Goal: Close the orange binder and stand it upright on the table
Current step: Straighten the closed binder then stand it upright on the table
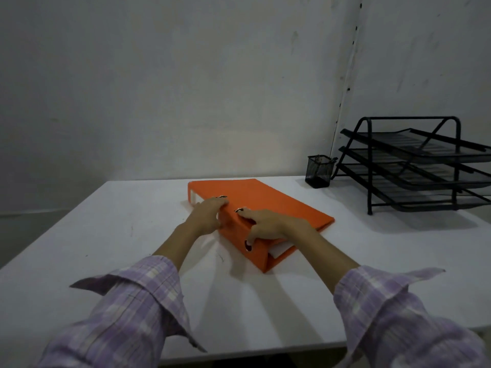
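— Grey plaster walls are meeting in a corner behind a white rectangular table (111,235). What is sitting on it?

— One orange lever-arch binder (271,200), one black mesh pen cup (319,170) and one black three-tier wire tray rack (414,166).

— And the hands?

— Both are reaching forward from lilac checked sleeves (125,309). The left hand (208,215) is curling its fingers over the spine's top edge; the right hand (268,225) is gripping the spine, thumb by its finger hole.

— How is the binder lying?

— Flat and closed mid-table, long axis running from near right to far left, spine facing the person.
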